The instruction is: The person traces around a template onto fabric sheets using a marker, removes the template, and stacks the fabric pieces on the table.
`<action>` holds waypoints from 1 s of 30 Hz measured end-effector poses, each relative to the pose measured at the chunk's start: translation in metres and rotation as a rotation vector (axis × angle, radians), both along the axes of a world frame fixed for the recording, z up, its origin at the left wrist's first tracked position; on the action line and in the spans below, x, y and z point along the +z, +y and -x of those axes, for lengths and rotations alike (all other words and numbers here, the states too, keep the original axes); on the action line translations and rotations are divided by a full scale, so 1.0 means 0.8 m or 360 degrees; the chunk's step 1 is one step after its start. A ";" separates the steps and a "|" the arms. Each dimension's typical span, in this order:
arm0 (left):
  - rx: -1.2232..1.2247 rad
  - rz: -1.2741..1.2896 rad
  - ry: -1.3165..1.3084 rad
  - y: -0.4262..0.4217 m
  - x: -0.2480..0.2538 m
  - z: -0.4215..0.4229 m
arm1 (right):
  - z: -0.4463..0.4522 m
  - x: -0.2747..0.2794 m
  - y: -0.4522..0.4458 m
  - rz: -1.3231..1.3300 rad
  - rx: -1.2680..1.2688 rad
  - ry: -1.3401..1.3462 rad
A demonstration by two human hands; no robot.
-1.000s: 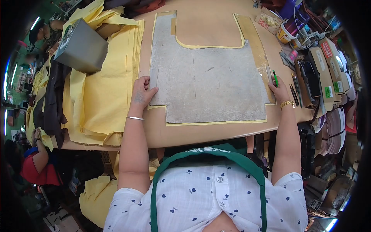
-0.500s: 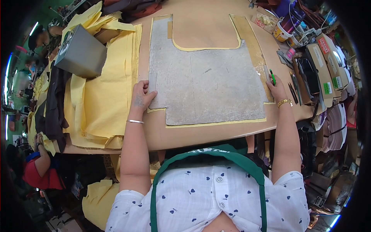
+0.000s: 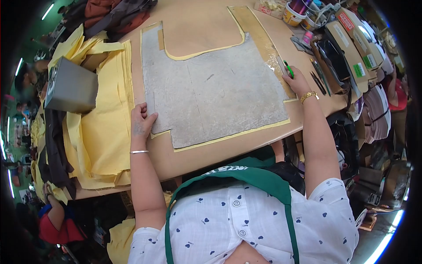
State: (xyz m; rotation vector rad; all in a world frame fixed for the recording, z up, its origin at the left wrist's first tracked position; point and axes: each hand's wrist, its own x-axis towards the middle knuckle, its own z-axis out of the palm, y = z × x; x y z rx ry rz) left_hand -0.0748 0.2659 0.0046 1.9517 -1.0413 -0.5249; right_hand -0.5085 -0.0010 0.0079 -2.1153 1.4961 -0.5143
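A worn grey pattern board (image 3: pixel 220 97) with a U-shaped cutout lies flat on the table, patched with brown tape on its right arm. Yellow fabric (image 3: pixel 233 140) shows as a narrow border around its edges. At the board's left edge is my left hand (image 3: pixel 141 123), fingers bent, the thumb held apart and resting at the board's margin; nothing shows between them. My right hand (image 3: pixel 299 83) is at the right edge, closed around a green pen (image 3: pixel 288 69) that points up and left. Its fingertips are partly hidden beside the tape.
Stacked yellow fabric (image 3: pixel 110 132) lies left, with a grey metal block (image 3: pixel 72 88) on it. Dark cloth (image 3: pixel 55 145) hangs beside it. Pens (image 3: pixel 320 77), an open box (image 3: pixel 332 57) and tubs (image 3: pixel 292 15) stand right. Other people work at far left and right.
The view has shifted and turned, so the board now appears tilted and farther left. Both hands stay at the board's edges, and the green pen remains in my right hand.
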 end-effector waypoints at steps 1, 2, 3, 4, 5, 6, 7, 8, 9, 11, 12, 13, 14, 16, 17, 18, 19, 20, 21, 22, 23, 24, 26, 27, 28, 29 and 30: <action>0.0007 0.0006 -0.0006 0.000 0.000 0.001 | 0.000 -0.001 -0.001 0.0014 0.0011 0.0010; 0.0014 0.0012 -0.0012 0.000 0.000 0.001 | 0.001 -0.003 -0.002 0.0044 0.0012 0.0014; 0.0006 -0.0016 -0.0028 0.000 -0.003 -0.001 | 0.002 -0.006 -0.003 0.0074 0.0011 0.0019; -0.0003 -0.0046 -0.0044 0.000 -0.005 -0.004 | 0.002 -0.006 -0.003 0.0102 0.0010 0.0026; -0.0011 -0.0075 -0.0060 0.000 -0.007 -0.006 | 0.002 -0.006 -0.002 0.0095 0.0002 0.0034; -0.0006 -0.0069 -0.0018 -0.001 -0.008 -0.007 | 0.002 -0.006 -0.002 0.0086 -0.0005 0.0044; -0.0001 -0.0068 0.0026 -0.001 -0.006 -0.006 | 0.001 -0.005 -0.002 0.0072 -0.0012 0.0055; 0.0001 -0.0075 0.0074 -0.001 -0.006 -0.005 | 0.001 -0.003 -0.004 0.0026 0.0010 0.0070; 0.0002 -0.0102 0.0062 0.000 -0.007 -0.007 | 0.001 0.000 -0.007 -0.0031 0.0029 0.0088; -0.0003 -0.0170 0.0047 0.000 -0.012 -0.014 | 0.002 0.001 -0.005 -0.0094 0.0033 0.0115; 0.0008 -0.0138 0.0036 0.000 -0.014 -0.014 | 0.002 0.001 -0.005 -0.0082 0.0026 0.0121; 0.0009 -0.0141 0.0056 -0.001 -0.008 -0.009 | 0.003 -0.003 -0.005 -0.0057 0.0010 0.0132; 0.0006 -0.0147 0.0075 -0.001 -0.010 -0.010 | 0.003 -0.006 -0.006 -0.0024 0.0000 0.0140; 0.0009 -0.0155 0.0103 -0.001 -0.009 -0.010 | 0.003 -0.009 -0.008 0.0030 -0.0009 0.0139; 0.0013 -0.0162 0.0115 -0.001 -0.006 -0.008 | 0.004 -0.009 -0.006 0.0028 -0.0025 0.0120; 0.0020 -0.0168 0.0124 -0.002 -0.003 -0.006 | 0.004 -0.010 -0.005 0.0028 -0.0038 0.0099; 0.0010 -0.0173 0.0137 -0.002 -0.001 -0.004 | 0.002 -0.010 -0.005 0.0031 -0.0049 0.0076; 0.0005 -0.0177 0.0149 -0.003 0.001 -0.003 | 0.003 -0.012 -0.006 0.0005 -0.0035 0.0069; 0.0005 -0.0180 0.0161 -0.002 0.001 -0.003 | 0.005 -0.013 -0.008 -0.0021 -0.0016 0.0062; 0.0011 -0.0178 0.0148 -0.002 0.002 -0.002 | 0.005 -0.013 -0.010 -0.0046 0.0010 0.0054; 0.0020 -0.0174 0.0135 -0.003 0.001 -0.001 | 0.004 -0.013 -0.011 -0.0043 0.0014 0.0055; 0.0027 -0.0169 0.0122 -0.003 0.001 -0.002 | 0.005 -0.013 -0.010 -0.0039 0.0015 0.0057; 0.0025 -0.0115 0.0166 -0.002 -0.003 -0.005 | 0.006 -0.012 -0.011 -0.0049 0.0005 0.0062; 0.0015 -0.0086 0.0189 -0.002 -0.004 -0.005 | 0.005 -0.012 -0.011 -0.0057 0.0003 0.0031; 0.0025 -0.0107 0.0181 -0.002 -0.004 -0.004 | 0.005 -0.013 -0.010 -0.0064 -0.0004 0.0000; 0.0033 -0.0126 0.0173 -0.002 -0.002 -0.002 | 0.006 -0.013 -0.009 -0.0070 -0.0012 -0.0032; 0.0042 -0.0145 0.0164 -0.002 0.000 -0.002 | 0.007 -0.014 -0.008 -0.0079 -0.0021 -0.0023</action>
